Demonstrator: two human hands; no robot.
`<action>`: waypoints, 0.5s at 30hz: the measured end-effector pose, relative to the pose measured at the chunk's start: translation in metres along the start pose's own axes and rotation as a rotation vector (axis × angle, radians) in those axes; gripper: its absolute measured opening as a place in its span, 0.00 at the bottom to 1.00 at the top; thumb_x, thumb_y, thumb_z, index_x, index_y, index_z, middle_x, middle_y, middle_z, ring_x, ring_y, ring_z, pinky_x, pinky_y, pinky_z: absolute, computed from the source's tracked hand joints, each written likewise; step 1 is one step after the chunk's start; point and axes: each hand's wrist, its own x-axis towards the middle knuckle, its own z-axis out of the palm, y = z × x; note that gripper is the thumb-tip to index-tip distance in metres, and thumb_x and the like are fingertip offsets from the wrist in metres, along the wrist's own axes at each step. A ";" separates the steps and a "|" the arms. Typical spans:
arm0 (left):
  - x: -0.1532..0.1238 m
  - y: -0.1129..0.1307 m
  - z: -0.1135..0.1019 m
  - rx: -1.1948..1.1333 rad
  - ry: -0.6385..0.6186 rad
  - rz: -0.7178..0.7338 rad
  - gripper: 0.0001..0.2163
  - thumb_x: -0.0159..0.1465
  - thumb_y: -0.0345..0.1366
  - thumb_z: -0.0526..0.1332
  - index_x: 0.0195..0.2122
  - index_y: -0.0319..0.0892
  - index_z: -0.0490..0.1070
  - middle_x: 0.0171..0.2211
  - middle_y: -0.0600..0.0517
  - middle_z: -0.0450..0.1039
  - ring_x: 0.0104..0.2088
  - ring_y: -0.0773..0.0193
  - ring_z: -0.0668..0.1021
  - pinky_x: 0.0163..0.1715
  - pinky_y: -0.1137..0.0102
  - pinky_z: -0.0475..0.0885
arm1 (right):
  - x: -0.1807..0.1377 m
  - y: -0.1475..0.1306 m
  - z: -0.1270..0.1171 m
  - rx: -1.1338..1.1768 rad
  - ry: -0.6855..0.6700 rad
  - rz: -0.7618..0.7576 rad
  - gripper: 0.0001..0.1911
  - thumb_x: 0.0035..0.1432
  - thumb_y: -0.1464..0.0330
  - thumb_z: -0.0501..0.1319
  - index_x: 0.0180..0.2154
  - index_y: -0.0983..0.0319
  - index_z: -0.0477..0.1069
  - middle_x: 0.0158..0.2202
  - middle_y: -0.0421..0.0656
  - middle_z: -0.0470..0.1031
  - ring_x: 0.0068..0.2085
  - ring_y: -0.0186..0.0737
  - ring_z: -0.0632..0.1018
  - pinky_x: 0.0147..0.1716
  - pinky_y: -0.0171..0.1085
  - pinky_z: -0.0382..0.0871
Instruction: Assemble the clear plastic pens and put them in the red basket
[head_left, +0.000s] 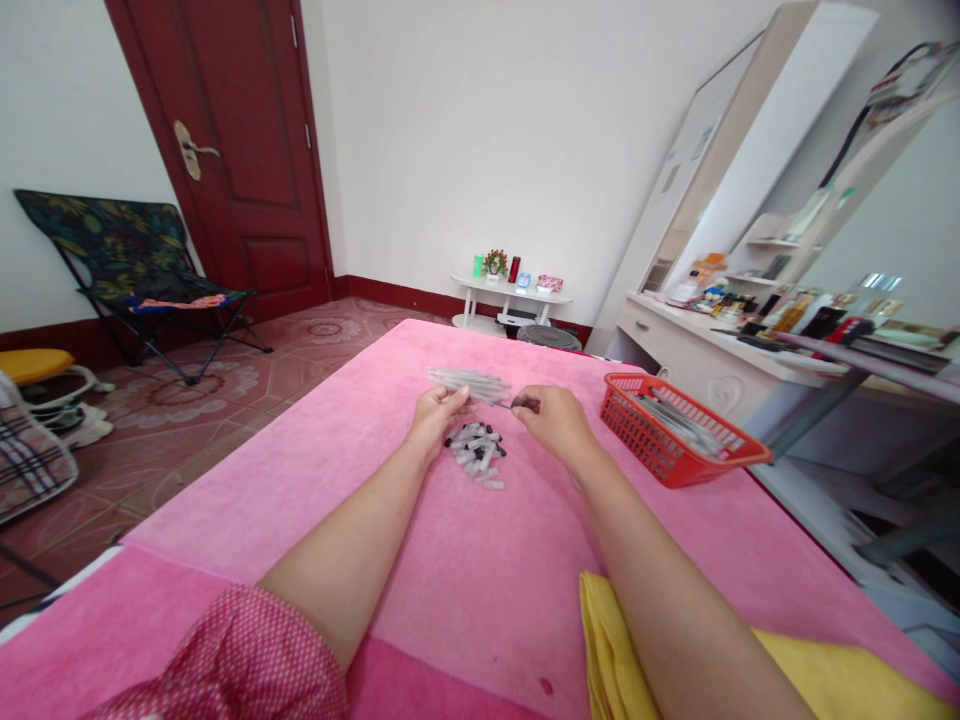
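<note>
On the pink cloth (480,580), a pile of thin, pale, pen-like sticks (480,380) lies just past my hands. My left hand (436,418) is closed at the near left side of this pile, thumb against fingers; what it pinches is hidden. To the right, my right hand (553,418) is closed in a pinch on a thin pen-like stick (513,406), dark at the fingers and pointing left. Between my forearms sits a heap of small clear and black cap-like pieces (478,452). They are too small to name surely.
A red plastic basket (664,450) holding similar sticks (679,420) stands right of my right hand. Yellow fabric (611,650) lies under my right forearm. A dressing table (697,350) is at the right, a low white stand (517,290) beyond the cloth, and a folding chair (150,260) at left.
</note>
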 end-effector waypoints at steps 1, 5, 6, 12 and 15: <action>0.000 0.000 0.001 -0.007 -0.016 -0.019 0.11 0.50 0.36 0.68 0.31 0.35 0.72 0.28 0.46 0.77 0.26 0.64 0.79 0.29 0.71 0.74 | -0.001 -0.001 0.002 0.023 0.033 -0.015 0.08 0.53 0.68 0.58 0.34 0.58 0.76 0.34 0.41 0.78 0.35 0.38 0.76 0.33 0.33 0.62; 0.002 0.003 -0.003 -0.179 0.037 -0.041 0.08 0.53 0.34 0.67 0.31 0.36 0.72 0.29 0.48 0.78 0.28 0.65 0.79 0.33 0.71 0.74 | -0.003 -0.006 0.004 0.120 0.364 -0.034 0.13 0.53 0.66 0.59 0.41 0.63 0.72 0.42 0.48 0.75 0.43 0.42 0.73 0.44 0.37 0.63; 0.003 0.005 -0.004 -0.245 0.076 -0.038 0.07 0.55 0.34 0.66 0.31 0.37 0.72 0.29 0.49 0.77 0.29 0.66 0.79 0.35 0.71 0.74 | -0.003 -0.006 0.004 0.130 0.441 -0.019 0.15 0.54 0.65 0.58 0.43 0.63 0.71 0.43 0.49 0.74 0.44 0.42 0.73 0.45 0.37 0.62; 0.008 0.013 -0.010 -0.495 0.239 -0.070 0.03 0.60 0.31 0.60 0.30 0.38 0.71 0.26 0.52 0.77 0.28 0.71 0.78 0.39 0.73 0.74 | -0.003 0.003 0.009 0.066 -0.007 0.107 0.07 0.51 0.66 0.59 0.31 0.60 0.75 0.33 0.43 0.78 0.34 0.37 0.75 0.34 0.33 0.64; 0.008 0.013 -0.010 -0.483 0.240 -0.083 0.04 0.60 0.32 0.60 0.30 0.39 0.72 0.26 0.52 0.77 0.28 0.71 0.78 0.39 0.74 0.74 | -0.007 0.005 0.018 -0.027 -0.299 0.099 0.05 0.44 0.69 0.63 0.28 0.59 0.77 0.30 0.42 0.78 0.32 0.37 0.76 0.30 0.31 0.63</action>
